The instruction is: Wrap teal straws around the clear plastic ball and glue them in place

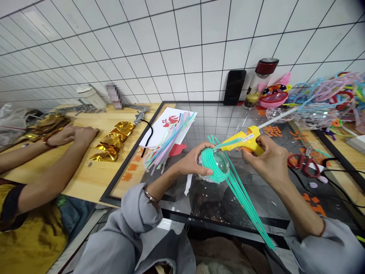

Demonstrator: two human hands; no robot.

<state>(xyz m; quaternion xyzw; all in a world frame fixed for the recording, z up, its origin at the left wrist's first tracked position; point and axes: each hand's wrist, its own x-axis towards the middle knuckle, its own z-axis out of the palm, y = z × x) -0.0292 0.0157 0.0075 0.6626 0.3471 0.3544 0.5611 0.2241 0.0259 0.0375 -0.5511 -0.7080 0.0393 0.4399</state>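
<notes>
Yellow plastic glue gun (248,139) at a clear, round ball (223,161) wrapped in thin green strands (209,160).
The left hand (192,161) grips the ball above the glossy dark tabletop (268,195); on the right, the right hand (270,160) is closed around the gun's handle, nozzle pointing left. Loose strand ends trail toward the near right.

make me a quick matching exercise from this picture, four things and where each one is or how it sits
1. glue gun
2. clear ball
3. black phone
4. scissors

A. propped upright against the tiled wall
B. lying on the dark tabletop
C. in the left hand, with green strands wound around it
D. in the right hand

Pairs: 1-D, 2-C, 3-A, 4-B
</notes>
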